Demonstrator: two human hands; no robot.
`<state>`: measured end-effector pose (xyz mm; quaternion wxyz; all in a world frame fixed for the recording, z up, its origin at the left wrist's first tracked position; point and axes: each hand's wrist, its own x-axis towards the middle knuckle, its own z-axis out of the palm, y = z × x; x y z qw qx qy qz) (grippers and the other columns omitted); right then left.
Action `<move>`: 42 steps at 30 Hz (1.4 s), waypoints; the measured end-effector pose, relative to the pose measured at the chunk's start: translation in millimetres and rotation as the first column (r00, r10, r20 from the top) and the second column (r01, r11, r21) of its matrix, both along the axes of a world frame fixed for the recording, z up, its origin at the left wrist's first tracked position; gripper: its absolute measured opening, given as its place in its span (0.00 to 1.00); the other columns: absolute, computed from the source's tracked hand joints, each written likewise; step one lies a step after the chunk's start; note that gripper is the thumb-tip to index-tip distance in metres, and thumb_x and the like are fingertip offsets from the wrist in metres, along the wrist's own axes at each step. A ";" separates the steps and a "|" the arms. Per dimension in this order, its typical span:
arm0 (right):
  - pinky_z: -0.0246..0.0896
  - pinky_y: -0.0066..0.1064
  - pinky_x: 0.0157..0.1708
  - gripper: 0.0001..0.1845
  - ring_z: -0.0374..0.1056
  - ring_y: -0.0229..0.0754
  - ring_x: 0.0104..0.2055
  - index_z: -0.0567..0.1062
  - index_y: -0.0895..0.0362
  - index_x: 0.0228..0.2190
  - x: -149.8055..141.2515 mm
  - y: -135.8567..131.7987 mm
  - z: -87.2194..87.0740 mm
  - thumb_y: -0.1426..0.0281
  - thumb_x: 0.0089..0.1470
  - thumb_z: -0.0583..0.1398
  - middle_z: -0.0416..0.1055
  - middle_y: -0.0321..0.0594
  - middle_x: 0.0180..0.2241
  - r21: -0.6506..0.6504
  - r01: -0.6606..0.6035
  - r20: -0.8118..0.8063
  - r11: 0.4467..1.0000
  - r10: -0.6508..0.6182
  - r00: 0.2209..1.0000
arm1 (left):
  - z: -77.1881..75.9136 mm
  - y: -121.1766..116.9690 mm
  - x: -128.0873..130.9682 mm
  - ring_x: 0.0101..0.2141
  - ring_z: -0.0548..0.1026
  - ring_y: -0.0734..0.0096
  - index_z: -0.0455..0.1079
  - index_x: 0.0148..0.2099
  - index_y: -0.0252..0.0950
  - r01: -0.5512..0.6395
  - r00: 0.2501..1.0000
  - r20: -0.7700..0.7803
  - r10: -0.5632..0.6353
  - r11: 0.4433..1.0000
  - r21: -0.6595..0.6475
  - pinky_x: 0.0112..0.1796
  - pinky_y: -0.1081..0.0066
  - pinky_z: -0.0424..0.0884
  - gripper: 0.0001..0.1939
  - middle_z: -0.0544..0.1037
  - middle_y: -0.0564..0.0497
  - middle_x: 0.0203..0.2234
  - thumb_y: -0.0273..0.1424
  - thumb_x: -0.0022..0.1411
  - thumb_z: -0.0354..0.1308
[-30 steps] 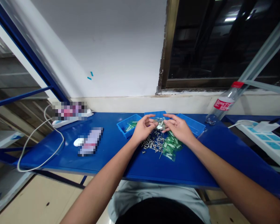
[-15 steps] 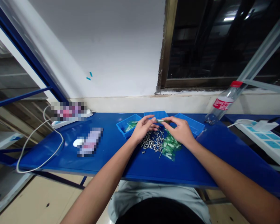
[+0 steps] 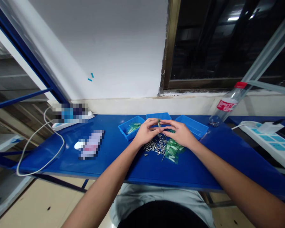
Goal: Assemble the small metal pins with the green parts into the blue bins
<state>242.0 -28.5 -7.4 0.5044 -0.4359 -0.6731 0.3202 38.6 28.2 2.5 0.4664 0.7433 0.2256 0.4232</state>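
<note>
My left hand (image 3: 146,132) and my right hand (image 3: 179,133) meet fingertip to fingertip above the blue table (image 3: 114,161). Together they pinch a small green and metal part (image 3: 159,123), held upright between the fingers. Just below the hands lies a heap of small metal pins (image 3: 155,146). To its right is a heap of green pieces (image 3: 173,149). A small blue tray (image 3: 131,127) with green pieces stands left of the hands.
Two more blue trays, one in the middle (image 3: 159,115) and one at the right (image 3: 192,125), stand behind the hands. A clear bottle (image 3: 225,106) with a red cap leans at the right. A white power strip (image 3: 270,144) lies far right; a white cable (image 3: 35,139) loops at the left.
My hands have drawn closer together, and the small part between them has turned from lying sideways to standing upright. The rest has not moved.
</note>
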 end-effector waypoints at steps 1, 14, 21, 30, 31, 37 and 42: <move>0.76 0.49 0.54 0.27 0.79 0.52 0.50 0.77 0.49 0.57 0.0 -0.3 0.7 0.64 0.55 0.68 0.77 0.44 0.57 -0.004 0.015 0.019 1.000 -0.015 1.000 | -0.5 1.5 -0.5 0.55 0.75 0.57 0.81 0.52 0.37 -0.019 1.000 -0.009 0.019 1.000 0.015 0.56 0.56 0.75 0.18 0.75 0.39 0.54 0.38 0.63 0.69; 0.77 0.41 0.39 0.21 0.78 0.47 0.39 0.80 0.53 0.46 3.3 5.3 -2.6 0.58 0.53 0.70 0.82 0.44 0.41 -0.027 0.131 -0.018 0.991 -0.131 0.991 | -5.3 1.9 4.1 0.44 0.82 0.64 0.71 0.63 0.35 0.015 0.996 0.091 -0.004 0.992 -0.122 0.50 0.60 0.78 0.28 0.81 0.41 0.48 0.32 0.61 0.70; 0.76 0.35 0.31 0.19 0.77 0.44 0.32 0.79 0.56 0.39 1.1 5.3 -0.9 0.59 0.48 0.73 0.82 0.43 0.36 -0.099 0.144 -0.179 0.985 -0.160 0.971 | -2.0 2.4 2.7 0.38 0.81 0.67 0.75 0.53 0.32 -0.095 0.992 0.068 0.106 0.985 -0.147 0.43 0.67 0.78 0.23 0.82 0.43 0.42 0.40 0.61 0.71; 0.78 0.46 0.48 0.19 0.80 0.49 0.40 0.80 0.54 0.41 0.7 6.6 -2.0 0.61 0.48 0.73 0.83 0.44 0.40 -0.076 0.107 -0.303 0.991 -0.125 0.945 | -8.0 3.6 4.7 0.34 0.79 0.67 0.78 0.49 0.32 -0.053 0.999 -0.018 0.051 0.991 -0.126 0.39 0.67 0.77 0.20 0.83 0.45 0.36 0.39 0.60 0.70; 0.77 0.48 0.51 0.17 0.80 0.49 0.42 0.81 0.54 0.40 0.9 6.6 -2.3 0.61 0.49 0.73 0.83 0.44 0.40 -0.066 0.103 -0.297 0.993 -0.118 0.948 | -7.4 4.5 4.1 0.35 0.80 0.66 0.79 0.49 0.33 -0.063 0.998 -0.010 0.062 0.993 -0.105 0.40 0.66 0.77 0.18 0.83 0.44 0.37 0.39 0.61 0.70; 0.72 0.45 0.55 0.05 0.73 0.51 0.57 0.84 0.51 0.35 5.7 5.0 0.5 0.66 0.55 0.67 0.76 0.46 0.51 0.104 0.160 -0.143 0.982 -0.144 0.979 | -2.5 9.7 -2.8 0.52 0.78 0.58 0.83 0.42 0.37 -0.095 0.995 0.026 0.093 0.994 0.057 0.53 0.60 0.75 0.07 0.82 0.43 0.51 0.32 0.62 0.67; 0.72 0.40 0.48 0.11 0.71 0.49 0.53 0.85 0.51 0.34 8.6 4.9 1.7 0.73 0.56 0.61 0.74 0.45 0.46 0.207 0.276 -0.013 0.938 -0.280 0.960 | -3.2 6.0 -1.2 0.37 0.81 0.65 0.83 0.47 0.36 -0.068 0.996 -0.066 0.061 0.992 -0.105 0.41 0.65 0.78 0.11 0.85 0.45 0.39 0.32 0.66 0.61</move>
